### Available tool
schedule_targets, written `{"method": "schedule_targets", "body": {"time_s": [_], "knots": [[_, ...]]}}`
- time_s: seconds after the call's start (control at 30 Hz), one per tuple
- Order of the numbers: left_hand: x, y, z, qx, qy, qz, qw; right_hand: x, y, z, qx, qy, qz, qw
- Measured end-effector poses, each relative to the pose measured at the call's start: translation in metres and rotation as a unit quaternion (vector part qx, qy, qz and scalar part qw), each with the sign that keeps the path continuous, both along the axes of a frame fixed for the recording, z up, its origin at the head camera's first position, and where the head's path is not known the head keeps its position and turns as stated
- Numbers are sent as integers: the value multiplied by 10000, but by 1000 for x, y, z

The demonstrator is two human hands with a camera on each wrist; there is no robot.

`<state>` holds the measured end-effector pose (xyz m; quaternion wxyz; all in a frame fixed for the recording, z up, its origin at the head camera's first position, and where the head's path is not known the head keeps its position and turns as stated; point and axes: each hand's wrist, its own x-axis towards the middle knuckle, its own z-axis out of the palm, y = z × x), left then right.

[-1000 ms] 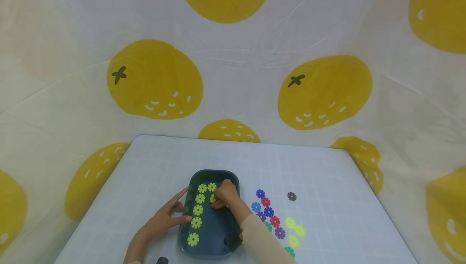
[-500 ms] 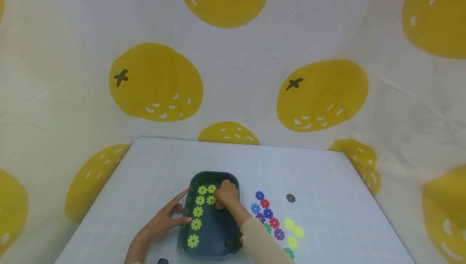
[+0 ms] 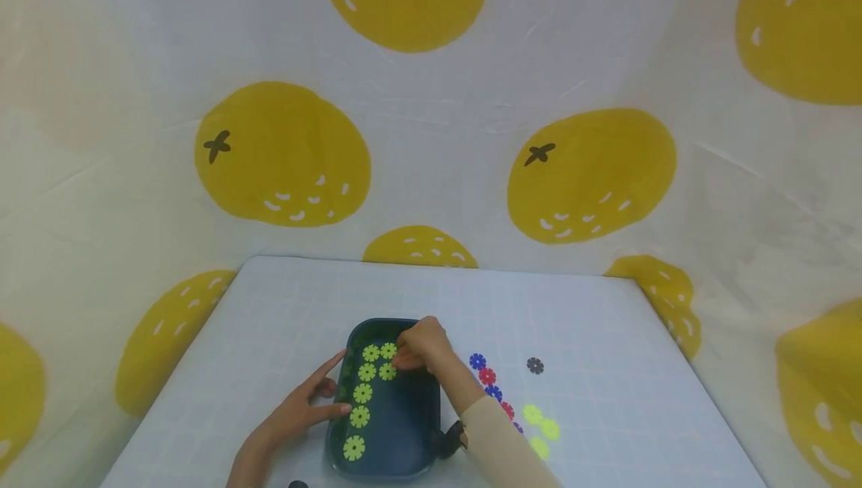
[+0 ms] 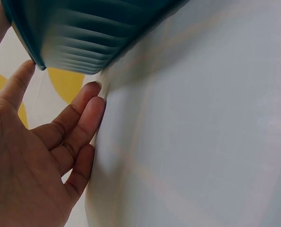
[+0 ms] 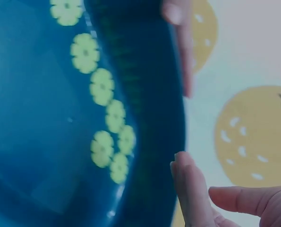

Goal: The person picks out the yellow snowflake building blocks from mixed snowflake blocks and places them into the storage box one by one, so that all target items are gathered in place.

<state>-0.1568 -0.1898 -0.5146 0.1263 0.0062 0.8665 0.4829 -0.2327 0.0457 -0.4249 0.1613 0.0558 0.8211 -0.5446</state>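
Note:
A dark teal tray [image 3: 404, 428] stands on the table. Yellow-green notched discs [image 3: 360, 417] line its left side, with a short second column at the far end. My left hand [image 3: 299, 406] is at the tray's left wall, index finger and thumb spread along the rim; in the left wrist view its index fingertip [image 4: 27, 68] touches the rim, other fingers loosely bent below. Over the tray's far right part is my right hand [image 3: 424, 344], close to the second column. In the right wrist view its thumb [image 5: 244, 198] and fingers [image 5: 192, 189] are apart, nothing between them.
Right of the tray lie loose discs, including a blue disc [image 3: 477, 361], a red disc [image 3: 487, 376] and several yellow discs [image 3: 533, 415]. A black disc [image 3: 535, 365] lies farther right. A fruit-patterned cloth [image 3: 438, 151] hangs behind the table [image 3: 539, 308].
My right hand has lifted and drawn right, away from the second column, and its fingers have loosened. The lower disc of that column shows fully. My left hand stays at the rim.

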Motion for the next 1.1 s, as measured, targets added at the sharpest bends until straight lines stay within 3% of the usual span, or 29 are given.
{"method": "schedule_targets", "body": {"time_s": [0.07,0.2,0.43,0.6,0.77,0.87,1.1], "knots": [[-1,2,0,-2,-22,15,10000,-2,10,7,-499,-303,-26,9983],[-3,5,-2,-8,-25,27,10000,-7,38,16,-821,-405,-69,9958],[-4,3,-5,-79,-19,-31,10000,-1,100,16,-580,-350,-352,9971],[-5,1,-4,-138,-22,-54,9999,12,150,1,-530,-292,-650,9960],[-3,1,0,-178,-9,-148,9997,27,193,-21,-157,-644,-1070,9920],[-2,1,2,-181,58,-220,9996,36,214,-33,131,-862,-1199,9889],[-5,2,1,-140,99,-237,9996,54,251,-56,469,-860,-1362,9858]]}}
